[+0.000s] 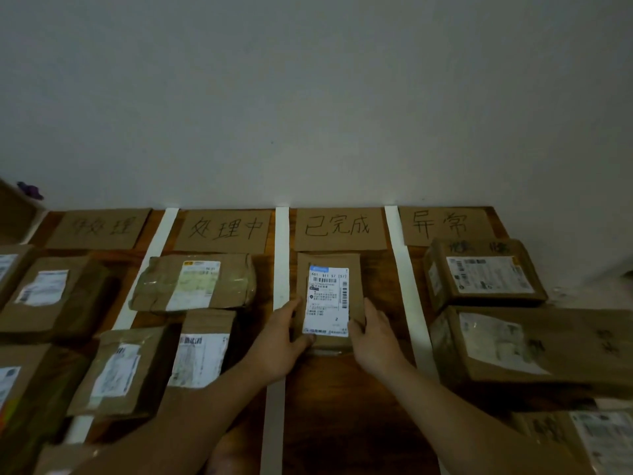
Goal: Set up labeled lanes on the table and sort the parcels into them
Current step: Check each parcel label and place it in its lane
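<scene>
Head view: the left hand and right hand clasp the near end of a parcel, one on each long side, with fingers curled onto its edges. The parcel lies flat on the table, label up, its long axis pointing away towards the sign. It sits between two tape strips.

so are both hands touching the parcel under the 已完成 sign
Touching: head view shows the left hand on the parcel at its left edge, the right hand at its right edge.
</scene>
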